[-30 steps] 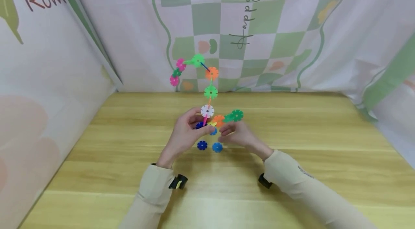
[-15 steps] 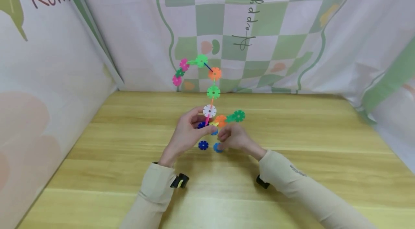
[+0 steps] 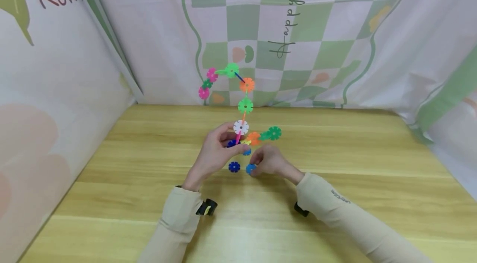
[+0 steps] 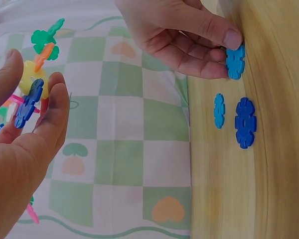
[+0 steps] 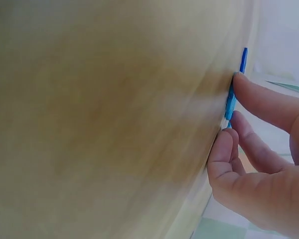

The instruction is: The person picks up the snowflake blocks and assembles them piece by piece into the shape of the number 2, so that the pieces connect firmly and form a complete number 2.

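My left hand (image 3: 212, 151) grips a chain of notched plastic snowflake discs (image 3: 241, 127) near its dark blue disc (image 4: 29, 103), thumb and fingers around the lower end. The chain rises through white, green and orange discs, then curves left to pink ones. A side branch of orange and green discs (image 3: 274, 132) points right. My right hand (image 3: 272, 160) pinches a light blue disc (image 4: 235, 62) at its edges, low at the tabletop. Beside it lie a loose dark blue disc (image 4: 245, 123) and a second light blue disc (image 4: 219, 110).
The wooden table (image 3: 335, 213) runs back to a green-and-white checked curtain (image 3: 238, 22). A pale printed curtain (image 3: 56, 89) borders the left side. Black wrist straps show under both beige sleeves (image 3: 331, 201).
My right hand has come down and slightly left from beside the chain onto the light blue disc, now pinched. My left hand keeps its hold on the chain; the head view has shifted slightly.
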